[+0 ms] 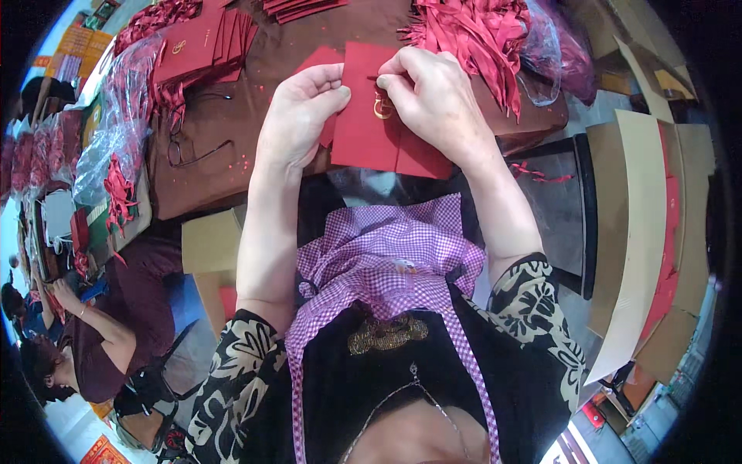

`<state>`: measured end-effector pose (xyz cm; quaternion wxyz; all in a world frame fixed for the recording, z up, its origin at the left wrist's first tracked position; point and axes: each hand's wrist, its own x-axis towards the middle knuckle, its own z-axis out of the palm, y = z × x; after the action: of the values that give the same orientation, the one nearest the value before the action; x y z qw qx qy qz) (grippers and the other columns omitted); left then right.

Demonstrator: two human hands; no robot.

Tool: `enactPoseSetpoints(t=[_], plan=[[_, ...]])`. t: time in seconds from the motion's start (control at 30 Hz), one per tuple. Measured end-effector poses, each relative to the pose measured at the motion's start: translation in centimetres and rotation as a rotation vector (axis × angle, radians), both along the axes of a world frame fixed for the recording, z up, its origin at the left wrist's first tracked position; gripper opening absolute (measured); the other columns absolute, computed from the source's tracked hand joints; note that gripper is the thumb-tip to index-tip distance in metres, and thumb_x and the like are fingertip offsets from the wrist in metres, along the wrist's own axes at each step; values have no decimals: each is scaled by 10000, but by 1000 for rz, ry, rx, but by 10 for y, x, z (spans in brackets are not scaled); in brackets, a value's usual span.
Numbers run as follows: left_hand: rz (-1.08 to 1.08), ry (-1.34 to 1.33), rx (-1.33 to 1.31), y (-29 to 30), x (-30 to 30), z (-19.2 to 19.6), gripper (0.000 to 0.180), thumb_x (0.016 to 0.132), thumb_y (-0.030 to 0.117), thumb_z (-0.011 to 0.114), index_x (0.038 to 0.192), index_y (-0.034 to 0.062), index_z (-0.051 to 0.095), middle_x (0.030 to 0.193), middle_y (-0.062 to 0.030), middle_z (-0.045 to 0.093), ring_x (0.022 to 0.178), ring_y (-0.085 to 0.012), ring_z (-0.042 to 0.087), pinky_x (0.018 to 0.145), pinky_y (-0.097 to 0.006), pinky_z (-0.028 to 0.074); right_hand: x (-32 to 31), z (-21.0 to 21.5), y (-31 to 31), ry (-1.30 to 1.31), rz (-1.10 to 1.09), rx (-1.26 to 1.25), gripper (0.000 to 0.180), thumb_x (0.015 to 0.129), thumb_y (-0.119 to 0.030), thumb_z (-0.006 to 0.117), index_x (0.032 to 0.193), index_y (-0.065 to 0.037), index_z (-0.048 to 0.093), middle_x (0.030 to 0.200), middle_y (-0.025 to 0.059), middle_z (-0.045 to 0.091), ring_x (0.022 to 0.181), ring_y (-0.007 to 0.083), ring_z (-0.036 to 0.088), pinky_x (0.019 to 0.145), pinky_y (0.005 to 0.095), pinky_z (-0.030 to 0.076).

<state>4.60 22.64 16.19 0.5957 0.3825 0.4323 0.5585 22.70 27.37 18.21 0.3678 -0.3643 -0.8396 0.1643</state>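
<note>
A red folded card (363, 143) with a gold emblem (379, 107) on its front is held up at the near edge of the table. My left hand (303, 108) pinches the card's left edge between thumb and fingers. Over the card's upper right my right hand (433, 97) is closed, thumb and forefinger pressed together just above the emblem. A thin dark sliver shows at those fingertips; what they grip is too small to make out. Behind my left hand, part of another red card (321, 56) lies on the table.
Red cards (193, 50) are stacked at the far left, near eyeglasses (197, 155) and a clear plastic bag (116, 116). Red ribbons (483, 46) heap at the far right of the brown-covered table (224, 131). A cardboard box (618, 224) stands right; a seated co-worker (108, 332) is left.
</note>
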Motion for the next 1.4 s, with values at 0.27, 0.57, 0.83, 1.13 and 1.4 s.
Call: enactPoseSetpoints(t=[0.27,0.57,0.83,1.13,1.4], plan=[[-96,-156,34,-6,3,10,337,815,-71,543,1151,-74,540,993,-85,627,855,-115,604,785,-237,499,7,22,-11,-21,-34,98,70,757,-89,658,795,-36,632,731,93,639,694,268,581,700,343,427],[-186,-31,28,-14,2,43,311,824,-38,514,1126,-62,583,985,-82,651,857,-104,620,790,-224,495,37,42,-12,104,92,-320,110,773,31,622,876,24,586,950,101,621,862,143,593,760,253,466],[-266,130,17,-11,2,60,305,821,-31,498,1107,-59,600,975,-78,658,865,-94,612,791,-230,489,35,32,-14,46,77,34,100,732,55,632,812,25,579,819,104,592,777,203,587,691,276,457],[-301,294,11,-6,2,55,304,824,-18,487,1102,-61,602,915,-48,651,803,-74,590,737,-212,475,23,21,-26,25,6,185,102,738,-32,673,813,-31,604,772,81,602,760,250,581,735,338,426],[-308,416,37,-3,-2,53,288,823,-9,499,1081,-42,623,855,-18,641,776,-57,565,712,-207,459,15,16,-32,20,4,204,97,729,-28,672,800,-33,608,764,83,608,756,243,586,713,336,409]])
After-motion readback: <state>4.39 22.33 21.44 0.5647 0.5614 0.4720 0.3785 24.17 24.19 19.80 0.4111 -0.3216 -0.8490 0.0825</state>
